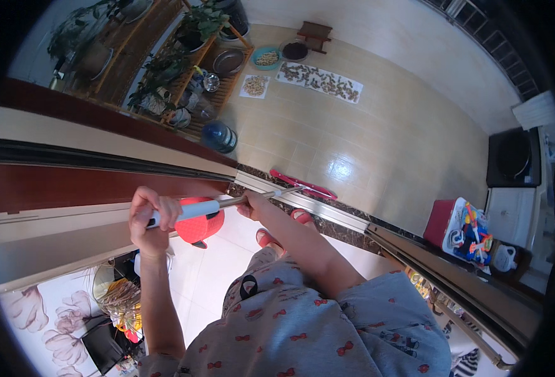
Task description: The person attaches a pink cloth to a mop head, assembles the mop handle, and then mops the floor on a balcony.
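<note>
Both my hands grip a long mop pole [232, 201] with a pale blue handle sleeve [197, 210]. My left hand [152, 217] is closed around the sleeve near its end. Farther down, my right hand [254, 205] wraps the metal part of the pole. At the far end, a flat pink mop head [303, 184] lies along the door sill, on the beige tiled floor [301, 153] side. The metal door track [315, 210] runs beneath the pole. Below the handle sleeve sits a red object [201, 226], partly hidden by it.
Beyond the sill stand a blue water jug [219, 137] and a wooden plant rack [202, 94]. Farther off, a paper strip [319, 82] bears drying pieces, near a turquoise basin [266, 58] and a small stool [314, 36]. A toy-filled bin [447, 226] is at the right.
</note>
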The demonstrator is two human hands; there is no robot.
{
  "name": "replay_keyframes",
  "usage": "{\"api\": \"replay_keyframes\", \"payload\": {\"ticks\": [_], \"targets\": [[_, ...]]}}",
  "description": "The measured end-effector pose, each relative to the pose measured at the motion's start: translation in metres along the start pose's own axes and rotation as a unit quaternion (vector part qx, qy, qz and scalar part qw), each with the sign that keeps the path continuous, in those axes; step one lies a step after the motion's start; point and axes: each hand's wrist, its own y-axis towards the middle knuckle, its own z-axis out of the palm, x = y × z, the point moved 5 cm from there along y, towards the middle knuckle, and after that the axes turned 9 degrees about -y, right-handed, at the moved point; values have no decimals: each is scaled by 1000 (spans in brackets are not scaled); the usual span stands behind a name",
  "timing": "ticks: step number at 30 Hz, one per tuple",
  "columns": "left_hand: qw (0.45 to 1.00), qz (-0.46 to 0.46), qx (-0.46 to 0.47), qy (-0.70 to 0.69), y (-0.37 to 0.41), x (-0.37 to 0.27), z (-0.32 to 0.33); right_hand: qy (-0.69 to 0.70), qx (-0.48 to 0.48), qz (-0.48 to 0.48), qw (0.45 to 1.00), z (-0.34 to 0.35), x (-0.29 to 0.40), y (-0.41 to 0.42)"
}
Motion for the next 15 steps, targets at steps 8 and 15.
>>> {"api": "replay_keyframes", "payload": {"ticks": [8,15], "targets": [[999,-31,14,-14,15,28,4,17,2,-28,999,-46,2,-16],[995,-50,-12,-86,10,86,20,62,8,1,998,-122,3,-48]]}}
